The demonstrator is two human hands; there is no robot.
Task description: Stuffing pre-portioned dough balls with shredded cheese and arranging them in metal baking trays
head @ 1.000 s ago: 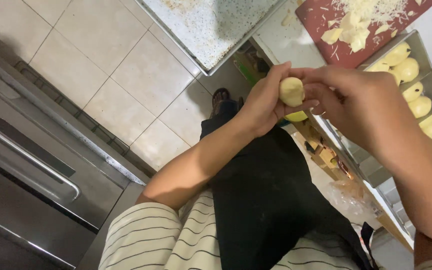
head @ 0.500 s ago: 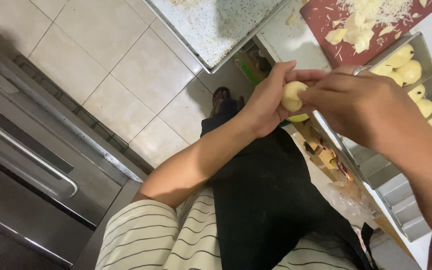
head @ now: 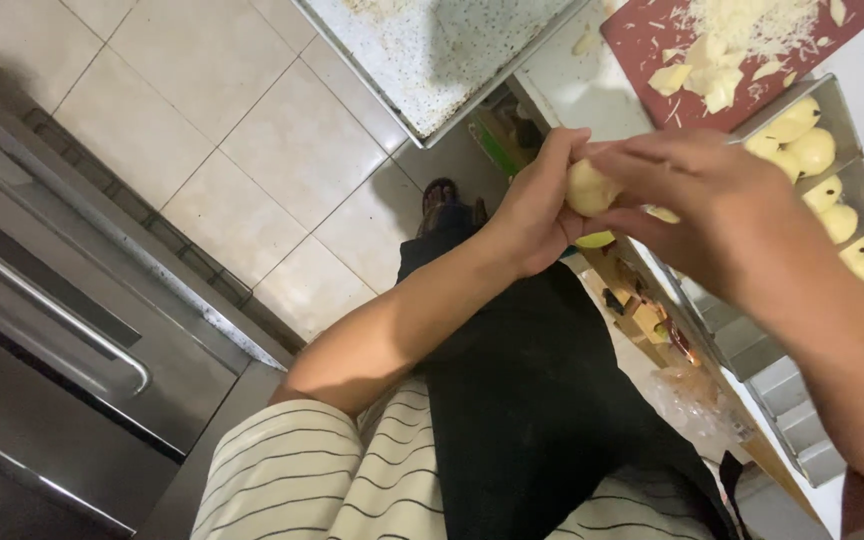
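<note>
A pale yellow ball of dough [head: 590, 187] is held between both my hands in front of my body. My left hand [head: 532, 210] cups it from the left, fingers curled around it. My right hand [head: 697, 195] covers it from the right, fingertips pressing on the ball. A second yellowish piece [head: 594, 239] shows just under my hands. To the right, a metal tray [head: 832, 100] holds several shaped yellow dough balls [head: 812, 150]. Above it lies a red cutting board [head: 652, 40] with cheese pieces and shreds [head: 722, 60].
A speckled metal baking sheet [head: 432, 50] juts out over the tiled floor [head: 202, 130] at the top. A steel oven front with a bar handle [head: 52, 310] stands at the left. Shelves with small items [head: 642, 320] sit under the counter on the right.
Both hands have kept the dough ball between them and shifted slightly up and right in view; the right hand's fingers have turned further over the ball.
</note>
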